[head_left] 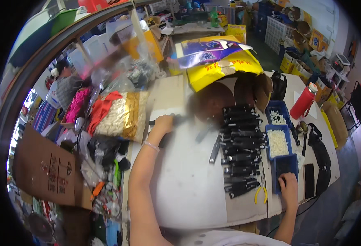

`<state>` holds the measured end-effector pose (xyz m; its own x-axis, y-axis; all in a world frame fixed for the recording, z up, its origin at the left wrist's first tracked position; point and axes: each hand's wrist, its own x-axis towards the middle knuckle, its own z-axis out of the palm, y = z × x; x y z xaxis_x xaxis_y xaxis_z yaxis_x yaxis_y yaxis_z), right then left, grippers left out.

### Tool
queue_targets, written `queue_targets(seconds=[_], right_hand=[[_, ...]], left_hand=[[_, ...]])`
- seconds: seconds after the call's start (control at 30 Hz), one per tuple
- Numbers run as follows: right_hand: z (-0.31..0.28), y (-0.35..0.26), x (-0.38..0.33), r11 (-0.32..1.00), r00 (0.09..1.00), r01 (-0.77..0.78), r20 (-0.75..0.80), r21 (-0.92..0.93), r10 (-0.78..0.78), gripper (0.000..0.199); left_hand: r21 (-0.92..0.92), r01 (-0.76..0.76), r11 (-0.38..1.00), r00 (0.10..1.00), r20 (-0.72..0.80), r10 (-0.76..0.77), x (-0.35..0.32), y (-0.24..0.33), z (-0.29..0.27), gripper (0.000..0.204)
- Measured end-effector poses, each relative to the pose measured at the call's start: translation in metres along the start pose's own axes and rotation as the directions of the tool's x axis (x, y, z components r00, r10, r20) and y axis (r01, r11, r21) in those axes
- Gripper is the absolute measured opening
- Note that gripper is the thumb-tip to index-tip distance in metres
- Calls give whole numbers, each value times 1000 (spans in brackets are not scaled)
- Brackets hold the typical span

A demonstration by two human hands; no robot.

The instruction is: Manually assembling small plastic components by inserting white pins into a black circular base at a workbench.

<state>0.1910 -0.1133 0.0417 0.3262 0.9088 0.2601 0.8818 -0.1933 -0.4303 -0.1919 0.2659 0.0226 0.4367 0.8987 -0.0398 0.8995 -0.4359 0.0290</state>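
Note:
My left hand (164,123) is closed around a dark, narrow piece whose ends stick out on both sides, over the white work surface (180,176). Its far end is blurred. My right hand (288,185) reaches into the nearest blue tray (276,186), fingers curled down at its dark contents; what they pinch, if anything, is hidden. Right of the white surface, several black strap-like pieces (242,158) lie in a stacked column. One loose dark piece (215,150) lies slanted at their left.
Two more blue trays hold white bits (277,143) and black-and-white bits (277,118). Yellow-handled pliers (261,195) lie near the right tray. A red bottle (304,101) stands far right. A yellow bag (225,67) overhangs a brown box. Plastic bags (119,115) crowd the left.

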Motion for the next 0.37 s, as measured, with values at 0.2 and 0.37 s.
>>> queue_targets(seconds=[0.2,0.37], right_hand=[[3,3,2,999,999,32,28,19,-33,7],[4,7,-1,999,999,52,14,2,-52,8]], left_hand=[[-31,-22,999,999,-32,21,-112,63,3,48],[-101,-48,994,999,-30,45,-179,108,6,70]])
